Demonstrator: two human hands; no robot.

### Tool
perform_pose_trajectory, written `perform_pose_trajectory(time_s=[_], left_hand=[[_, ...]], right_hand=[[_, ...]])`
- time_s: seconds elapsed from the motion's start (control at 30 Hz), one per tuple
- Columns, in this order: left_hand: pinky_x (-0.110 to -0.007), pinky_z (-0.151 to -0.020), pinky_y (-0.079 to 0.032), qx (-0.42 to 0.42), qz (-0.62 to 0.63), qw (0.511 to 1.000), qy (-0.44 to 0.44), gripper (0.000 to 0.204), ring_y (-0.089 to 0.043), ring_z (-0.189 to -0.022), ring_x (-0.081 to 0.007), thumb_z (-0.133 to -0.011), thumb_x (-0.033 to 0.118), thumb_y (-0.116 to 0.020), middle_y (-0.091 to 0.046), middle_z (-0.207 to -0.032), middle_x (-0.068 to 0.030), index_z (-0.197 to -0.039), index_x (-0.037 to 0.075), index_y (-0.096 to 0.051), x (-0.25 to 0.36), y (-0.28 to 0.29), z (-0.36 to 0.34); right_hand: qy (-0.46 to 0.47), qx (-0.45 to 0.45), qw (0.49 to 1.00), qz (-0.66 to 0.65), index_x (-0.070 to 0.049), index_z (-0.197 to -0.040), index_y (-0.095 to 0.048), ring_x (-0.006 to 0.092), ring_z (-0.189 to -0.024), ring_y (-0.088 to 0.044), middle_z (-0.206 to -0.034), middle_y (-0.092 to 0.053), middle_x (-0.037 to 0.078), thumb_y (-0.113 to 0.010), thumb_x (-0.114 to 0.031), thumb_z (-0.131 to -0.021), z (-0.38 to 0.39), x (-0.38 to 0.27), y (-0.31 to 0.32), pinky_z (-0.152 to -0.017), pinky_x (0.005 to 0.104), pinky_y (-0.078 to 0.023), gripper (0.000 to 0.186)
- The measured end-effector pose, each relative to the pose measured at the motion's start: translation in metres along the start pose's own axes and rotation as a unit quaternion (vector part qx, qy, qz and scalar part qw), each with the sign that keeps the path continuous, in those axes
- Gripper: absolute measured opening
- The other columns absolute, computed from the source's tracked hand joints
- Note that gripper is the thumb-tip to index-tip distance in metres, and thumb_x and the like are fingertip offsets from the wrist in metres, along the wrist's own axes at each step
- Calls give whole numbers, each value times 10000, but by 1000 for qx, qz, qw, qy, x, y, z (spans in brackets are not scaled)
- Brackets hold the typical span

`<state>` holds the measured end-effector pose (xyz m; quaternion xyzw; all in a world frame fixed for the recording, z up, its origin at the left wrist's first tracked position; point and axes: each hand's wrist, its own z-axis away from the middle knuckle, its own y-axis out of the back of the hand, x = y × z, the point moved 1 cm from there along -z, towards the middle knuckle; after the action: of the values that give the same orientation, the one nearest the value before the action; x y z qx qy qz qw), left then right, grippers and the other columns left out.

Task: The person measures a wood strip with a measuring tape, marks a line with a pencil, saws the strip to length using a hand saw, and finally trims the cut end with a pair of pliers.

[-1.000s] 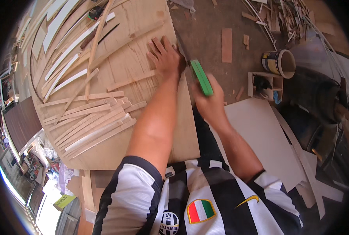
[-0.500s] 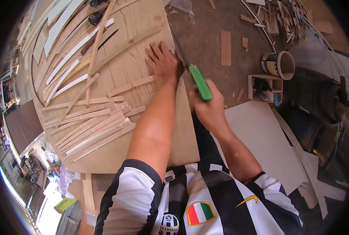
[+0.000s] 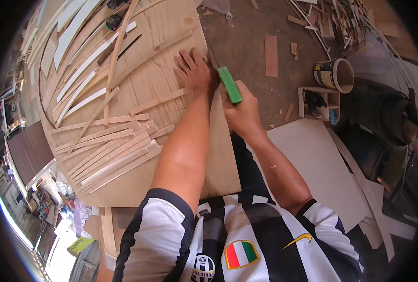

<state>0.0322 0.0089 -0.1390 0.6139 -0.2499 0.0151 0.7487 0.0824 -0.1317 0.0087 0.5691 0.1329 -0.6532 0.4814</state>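
Note:
My right hand [image 3: 241, 109] is wrapped round the green handle of a handsaw [image 3: 229, 84], just off the right edge of the wooden tabletop [image 3: 218, 164]. The narrow blade points away from me along that edge, partly hidden by my left hand. My left hand [image 3: 196, 75] lies on the tabletop with its fingers spread, pressing down beside the blade. A thin wood strip [image 3: 157, 102] runs under this hand; its far end, where the blade works, is hidden.
Several cut strips [image 3: 119, 152] are piled left of my forearm. Beyond them lie long strips, a file [image 3: 129, 47] and a tape measure [image 3: 113, 22]. On the floor to the right are a bucket [image 3: 343, 76], a small wooden box [image 3: 319, 104] and a pale board [image 3: 319, 164].
My right hand and the saw have moved away from me and slightly left along the table edge. The left hand stays in place.

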Motion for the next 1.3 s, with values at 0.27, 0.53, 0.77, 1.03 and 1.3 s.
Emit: perform_pose_trajectory(time_s=[0.27, 0.53, 0.77, 1.03, 1.3], left_hand=[[-681, -1245, -144, 32, -25, 999, -11, 615, -113, -1598, -481, -1070, 342, -479, -193, -1695, -272, -1590, 54, -325, -1, -5, -2], [-668, -1266, -88, 6, -22, 1000, -7, 612, -60, -1613, -466, -1080, 334, -456, -148, -1715, -266, -1600, 50, -300, 4, 1, -4], [-668, -1263, -101, 31, -20, 999, 2, 619, -79, -1614, -453, -1065, 324, -485, -183, -1708, -262, -1596, 59, -311, 2, -3, -6], [-663, -1263, -114, 25, -24, 999, 7, 622, -101, -1611, -459, -1061, 311, -491, -176, -1710, -264, -1593, 43, -314, 2, 0, -8], [-659, -1265, -113, 11, -19, 1000, 15, 620, -88, -1608, -473, -1077, 320, -456, -170, -1713, -263, -1606, 39, -297, 2, 2, -2]], right_hand=[[-25, 5, 999, -18, -8, -1138, -581, 561, -943, -600, -920, -657, 295, -586, -26, -931, -8, -3, -4, -792, 450, -530, 209], [-34, -5, 999, 22, -24, -1184, -596, 558, -1032, -589, -1011, -668, 314, -605, -84, -957, -13, -7, -7, -824, 467, -521, 235], [21, 18, 999, -30, 10, -1002, -592, 182, -750, -469, -816, -583, 200, -662, -136, -988, 17, -18, 12, -713, 355, -486, 162], [38, -12, 999, -10, -4, -1136, -602, 541, -1029, -624, -960, -666, 319, -615, -21, -926, 34, -22, 20, -804, 463, -538, 211], [1, -4, 1000, 9, 7, -1021, -611, 174, -772, -562, -837, -619, 167, -657, -38, -966, 19, -11, 11, -742, 356, -496, 85]])
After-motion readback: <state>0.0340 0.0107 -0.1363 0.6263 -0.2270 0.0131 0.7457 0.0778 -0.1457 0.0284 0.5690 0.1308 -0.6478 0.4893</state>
